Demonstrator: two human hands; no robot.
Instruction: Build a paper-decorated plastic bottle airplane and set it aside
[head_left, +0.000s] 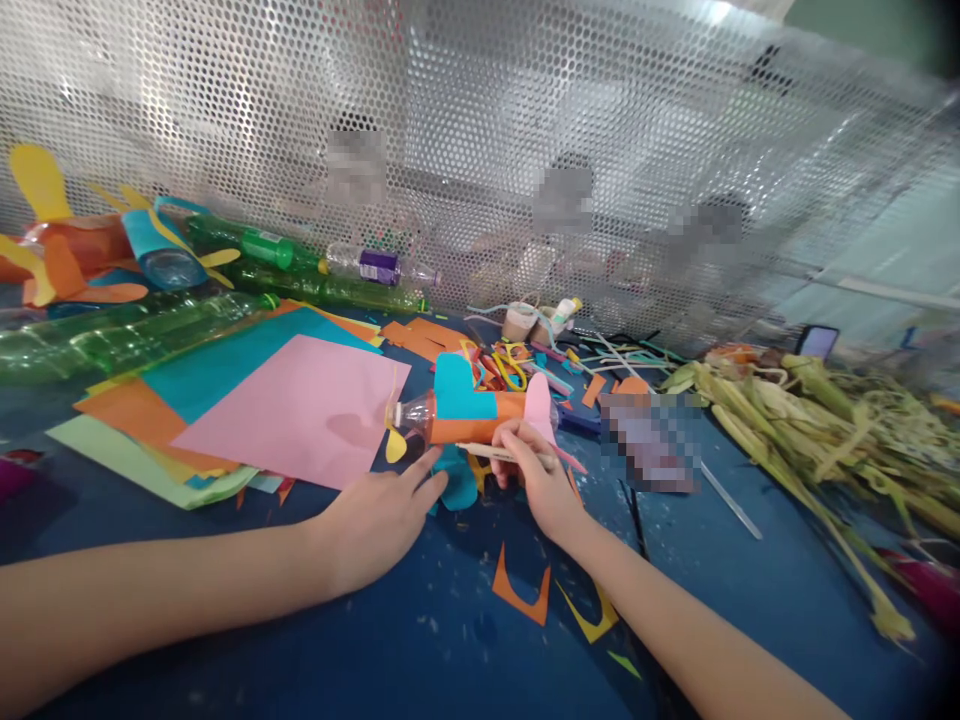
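Observation:
A plastic bottle [480,425] wrapped in orange paper lies on its side, with teal paper [456,385] and pink paper [538,400] pieces standing out from it. At its neck sits a small yellow paper propeller [396,445]. My left hand [382,515] rests with stretched fingers by the bottle's near side, the fingertips at the lower teal piece [456,480]. In my right hand [529,470] is a pale slim pen [484,452], its tip pointing left against the orange wrap. Whether my left fingertips press on the bottle I cannot tell.
Coloured paper sheets [300,410] are stacked at left, behind them green bottles [135,335] and finished-looking paper-decked bottles [161,250]. Scissors [514,365], scraps [525,590] and paper cups [519,322] lie around. Dried husks [825,420] cover the right side. A perforated screen [480,120] stands behind.

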